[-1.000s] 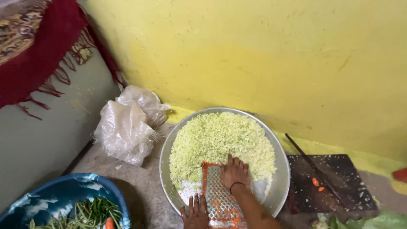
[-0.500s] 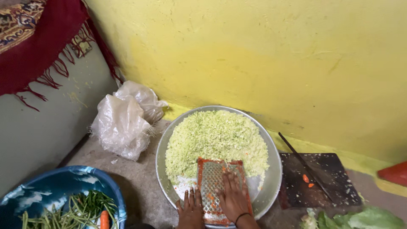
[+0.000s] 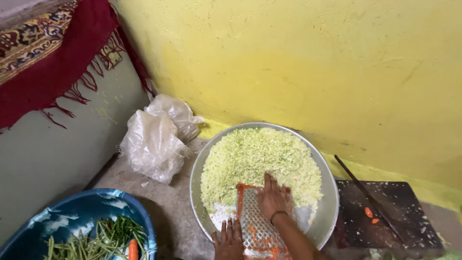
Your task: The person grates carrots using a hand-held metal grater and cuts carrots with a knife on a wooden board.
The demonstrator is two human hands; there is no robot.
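A round metal plate (image 3: 327, 192) on the floor holds a heap of pale green grated vegetable (image 3: 260, 161). A flat metal grater with an orange rim (image 3: 255, 231) leans on the plate's near side, smeared with orange shreds. My right hand (image 3: 273, 197) presses palm-down on the grater's upper end, fingers together. Anything under the palm is hidden. My left hand (image 3: 228, 238) lies flat with fingers spread at the grater's lower left edge.
Crumpled clear plastic bags (image 3: 156, 137) lie left of the plate by the yellow wall. A blue basin (image 3: 72, 216) with green beans and a carrot is at the lower left. A dark chopping board (image 3: 390, 216) with a knife (image 3: 368, 195) and carrot bits is at the right.
My right hand slid down the grater, then back up to its top end. My left hand stayed at the lower left edge. The view shifted slightly.
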